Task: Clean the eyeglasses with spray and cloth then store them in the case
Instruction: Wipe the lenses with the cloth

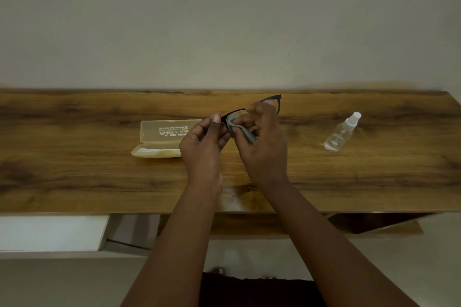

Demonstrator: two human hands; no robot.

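Wood-grain bench [74, 177]: set against a pale wall; everything below is placed relative to the open case.
Case [162, 138]: translucent yellow, lid swung up and back, printed text seen on the lid; laid on the bench.
Eyeglasses [270, 101]: black frame, held above the bench just right of the case, tilted up toward the right.
Left hand [203, 143]: grip closed on the frame's left end, thumb and fingers pinched; the case's right end is overlapped by it.
Cloth [245, 129]: grey-blue, pressed against the left lens.
Right hand [264, 139]: grip clamped on the cloth, fingers curled round it.
Spray bottle [340, 133]: clear, white nozzle, well right of the case, resting apart from both hands.
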